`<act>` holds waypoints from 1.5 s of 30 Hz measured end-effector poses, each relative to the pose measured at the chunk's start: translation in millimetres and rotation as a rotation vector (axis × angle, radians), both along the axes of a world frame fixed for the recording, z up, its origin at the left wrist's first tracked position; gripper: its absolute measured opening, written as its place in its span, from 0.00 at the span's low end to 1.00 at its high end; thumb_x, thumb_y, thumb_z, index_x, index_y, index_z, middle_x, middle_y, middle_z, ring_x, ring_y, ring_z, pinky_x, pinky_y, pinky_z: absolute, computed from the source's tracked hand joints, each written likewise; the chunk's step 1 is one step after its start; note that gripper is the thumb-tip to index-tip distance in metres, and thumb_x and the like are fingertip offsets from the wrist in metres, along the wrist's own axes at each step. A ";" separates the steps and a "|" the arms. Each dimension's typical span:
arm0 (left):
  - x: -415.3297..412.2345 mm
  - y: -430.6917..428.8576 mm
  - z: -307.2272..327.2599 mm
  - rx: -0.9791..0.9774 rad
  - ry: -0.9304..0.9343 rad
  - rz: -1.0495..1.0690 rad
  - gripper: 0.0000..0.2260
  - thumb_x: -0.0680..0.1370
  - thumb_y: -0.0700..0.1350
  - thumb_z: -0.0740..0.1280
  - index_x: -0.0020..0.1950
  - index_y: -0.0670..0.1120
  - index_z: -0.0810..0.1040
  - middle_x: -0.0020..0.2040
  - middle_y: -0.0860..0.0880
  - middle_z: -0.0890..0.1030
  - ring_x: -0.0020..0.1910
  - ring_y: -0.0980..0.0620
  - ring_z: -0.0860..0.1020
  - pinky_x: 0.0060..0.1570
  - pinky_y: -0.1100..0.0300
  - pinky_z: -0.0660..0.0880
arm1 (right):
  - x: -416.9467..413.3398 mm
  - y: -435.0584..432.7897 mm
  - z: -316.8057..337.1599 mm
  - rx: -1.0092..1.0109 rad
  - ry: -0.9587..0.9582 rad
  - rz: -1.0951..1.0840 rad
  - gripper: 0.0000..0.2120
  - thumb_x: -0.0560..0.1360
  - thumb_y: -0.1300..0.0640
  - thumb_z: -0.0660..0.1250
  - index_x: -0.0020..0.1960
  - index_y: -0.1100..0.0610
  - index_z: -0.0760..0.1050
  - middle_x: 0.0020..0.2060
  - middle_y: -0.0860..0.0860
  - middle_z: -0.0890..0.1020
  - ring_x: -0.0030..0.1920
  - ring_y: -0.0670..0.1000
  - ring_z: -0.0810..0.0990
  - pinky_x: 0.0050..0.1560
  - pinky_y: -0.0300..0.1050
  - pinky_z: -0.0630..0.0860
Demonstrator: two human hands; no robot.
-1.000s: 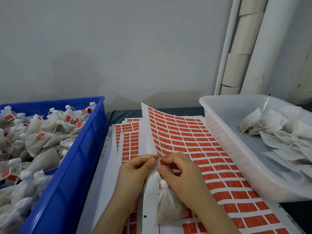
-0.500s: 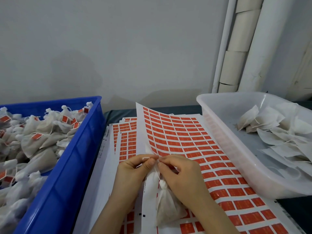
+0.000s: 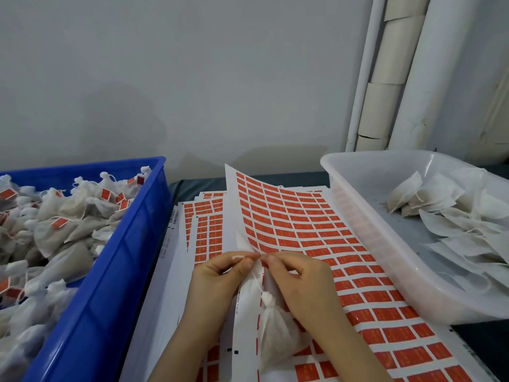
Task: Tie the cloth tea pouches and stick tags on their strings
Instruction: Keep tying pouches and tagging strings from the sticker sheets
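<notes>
A tied white cloth tea pouch (image 3: 271,334) lies on the top sheet of red tag stickers (image 3: 308,230), its knotted neck pointing up towards my fingers. My left hand (image 3: 217,279) pinches the pouch's white string near the sheet's lifted left edge. My right hand (image 3: 300,282) meets it fingertip to fingertip and pinches at a red tag on that same edge. The pouch's lower part is half hidden under my right wrist.
A blue crate (image 3: 110,271) on the left holds several tied, tagged pouches. On the right, a clear plastic tub (image 3: 366,244) contains flat, untied pouches. More sticker sheets (image 3: 203,219) lie stacked under the top one. White pipes (image 3: 385,78) run up the wall behind.
The hands stay pinched together at the sheet's edge with the pouch below; the sheet's left edge has curled up a little more. The view has drifted slightly.
</notes>
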State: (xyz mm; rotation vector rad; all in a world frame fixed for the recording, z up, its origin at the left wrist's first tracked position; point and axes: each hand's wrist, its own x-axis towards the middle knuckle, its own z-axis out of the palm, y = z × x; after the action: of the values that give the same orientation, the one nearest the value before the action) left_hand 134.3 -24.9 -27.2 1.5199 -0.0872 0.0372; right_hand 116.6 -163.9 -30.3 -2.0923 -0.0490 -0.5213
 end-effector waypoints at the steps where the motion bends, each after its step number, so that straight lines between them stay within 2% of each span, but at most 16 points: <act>1: 0.3 0.4 -0.1 -0.007 0.007 0.006 0.07 0.68 0.48 0.69 0.39 0.59 0.85 0.41 0.54 0.85 0.43 0.53 0.83 0.44 0.59 0.79 | 0.1 0.1 0.5 0.025 0.010 0.010 0.08 0.75 0.52 0.66 0.45 0.52 0.82 0.35 0.41 0.81 0.36 0.38 0.77 0.41 0.23 0.70; 8: -1.6 1.3 4.3 -0.039 0.082 -0.117 0.07 0.68 0.48 0.68 0.39 0.55 0.86 0.41 0.54 0.85 0.41 0.55 0.83 0.36 0.66 0.78 | 2.3 -0.5 -1.0 0.030 0.008 -0.057 0.10 0.76 0.53 0.63 0.57 0.50 0.78 0.47 0.37 0.78 0.41 0.31 0.73 0.44 0.18 0.67; 13: -1.7 2.6 4.1 0.023 0.139 -0.144 0.06 0.66 0.50 0.69 0.39 0.57 0.85 0.40 0.53 0.85 0.40 0.53 0.84 0.36 0.63 0.80 | 8.0 -4.1 -5.7 -0.050 0.003 -0.183 0.10 0.75 0.52 0.66 0.56 0.49 0.76 0.47 0.37 0.73 0.41 0.32 0.70 0.40 0.17 0.63; 17: -1.4 1.2 1.8 0.101 0.115 -0.096 0.09 0.73 0.46 0.69 0.37 0.58 0.85 0.39 0.56 0.85 0.39 0.55 0.83 0.34 0.65 0.79 | 6.3 -3.2 -5.9 -0.087 -0.053 -0.146 0.09 0.74 0.53 0.67 0.54 0.50 0.77 0.47 0.40 0.77 0.40 0.30 0.70 0.42 0.15 0.63; 19: -1.2 2.0 1.0 0.111 0.114 -0.069 0.10 0.75 0.45 0.68 0.36 0.55 0.85 0.38 0.54 0.85 0.36 0.54 0.83 0.32 0.66 0.78 | 3.3 -2.1 -4.4 -0.140 -0.044 -0.114 0.13 0.74 0.49 0.65 0.57 0.49 0.77 0.50 0.41 0.80 0.40 0.30 0.70 0.41 0.16 0.64; 22: 1.9 6.0 0.1 0.092 0.117 0.021 0.06 0.75 0.45 0.68 0.40 0.49 0.84 0.38 0.52 0.85 0.37 0.49 0.84 0.34 0.59 0.79 | -0.5 0.4 -0.3 -0.197 0.071 0.001 0.28 0.70 0.35 0.52 0.66 0.43 0.70 0.56 0.38 0.78 0.44 0.32 0.73 0.44 0.19 0.64; 24: 4.4 7.9 -1.6 0.056 0.141 0.053 0.06 0.76 0.45 0.68 0.42 0.48 0.84 0.39 0.51 0.85 0.38 0.48 0.84 0.35 0.57 0.79 | -1.8 3.7 -1.3 -0.210 0.217 0.108 0.38 0.65 0.26 0.44 0.71 0.39 0.59 0.65 0.37 0.72 0.58 0.37 0.73 0.60 0.29 0.67; 26: 4.7 7.5 -3.4 -0.007 0.207 0.022 0.06 0.76 0.45 0.67 0.44 0.48 0.84 0.41 0.50 0.85 0.38 0.48 0.84 0.34 0.57 0.80 | -1.5 8.1 -6.9 -0.288 0.334 0.180 0.42 0.62 0.23 0.38 0.74 0.37 0.46 0.73 0.39 0.59 0.71 0.44 0.63 0.71 0.46 0.61; 28: 4.1 6.7 -4.7 -0.062 0.267 -0.039 0.07 0.76 0.46 0.65 0.48 0.46 0.83 0.43 0.50 0.85 0.41 0.50 0.84 0.36 0.57 0.80 | -0.9 9.8 -13.6 -0.412 0.396 0.210 0.42 0.62 0.24 0.35 0.73 0.38 0.36 0.75 0.40 0.44 0.75 0.47 0.49 0.73 0.49 0.49; 30: 5.1 7.1 -7.4 -0.064 0.297 -0.049 0.08 0.76 0.46 0.65 0.49 0.46 0.82 0.43 0.52 0.85 0.42 0.51 0.84 0.39 0.56 0.81 | 0.9 7.6 -18.0 -0.432 0.445 0.191 0.39 0.66 0.26 0.35 0.73 0.40 0.34 0.75 0.40 0.41 0.75 0.46 0.43 0.72 0.48 0.42; 34: 7.6 8.4 -15.4 0.087 0.325 0.032 0.06 0.78 0.46 0.66 0.47 0.49 0.82 0.43 0.53 0.85 0.42 0.48 0.84 0.44 0.51 0.81 | 2.3 5.1 -20.4 -0.612 0.532 0.151 0.41 0.64 0.29 0.28 0.75 0.44 0.35 0.75 0.42 0.42 0.75 0.47 0.38 0.67 0.52 0.29; 37: 6.8 8.2 -15.4 0.145 0.346 0.017 0.06 0.77 0.46 0.67 0.46 0.49 0.83 0.42 0.54 0.85 0.43 0.47 0.83 0.47 0.49 0.81 | 3.4 6.6 -22.0 -0.665 0.534 0.173 0.40 0.66 0.30 0.28 0.75 0.44 0.38 0.75 0.42 0.42 0.74 0.47 0.37 0.67 0.56 0.28; 38: 6.5 7.5 -15.0 0.153 0.348 0.005 0.06 0.77 0.46 0.67 0.46 0.48 0.83 0.41 0.53 0.85 0.44 0.46 0.83 0.49 0.48 0.81 | 5.1 7.6 -22.1 -0.652 0.509 0.163 0.35 0.71 0.33 0.31 0.76 0.44 0.41 0.76 0.42 0.44 0.75 0.48 0.39 0.69 0.56 0.31; 40: 6.3 5.7 -13.5 0.156 0.316 0.020 0.06 0.77 0.48 0.67 0.45 0.49 0.83 0.42 0.52 0.85 0.44 0.45 0.83 0.50 0.46 0.80 | 5.9 6.4 -18.2 -0.446 0.403 0.112 0.25 0.79 0.41 0.44 0.75 0.45 0.53 0.74 0.44 0.57 0.75 0.49 0.55 0.74 0.50 0.50; 42: 5.8 4.1 -11.4 0.112 0.287 0.046 0.06 0.76 0.49 0.67 0.46 0.49 0.82 0.42 0.50 0.85 0.43 0.44 0.83 0.49 0.45 0.81 | 4.4 4.5 -11.7 -0.095 0.283 0.034 0.18 0.79 0.46 0.56 0.68 0.45 0.68 0.63 0.42 0.74 0.62 0.44 0.74 0.60 0.30 0.67; 45: 3.2 2.4 -6.2 0.035 0.245 0.026 0.09 0.73 0.51 0.68 0.47 0.47 0.82 0.43 0.49 0.85 0.43 0.45 0.84 0.48 0.45 0.81 | 3.0 4.6 -5.7 -0.061 0.135 0.013 0.15 0.76 0.47 0.62 0.61 0.45 0.75 0.53 0.38 0.79 0.43 0.32 0.75 0.44 0.18 0.66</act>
State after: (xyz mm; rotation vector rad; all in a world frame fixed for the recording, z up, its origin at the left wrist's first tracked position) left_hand 137.5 -22.5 -33.4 1.5490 0.1284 -0.1295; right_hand 119.6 -159.3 -36.0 -2.1807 -0.0005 -0.3743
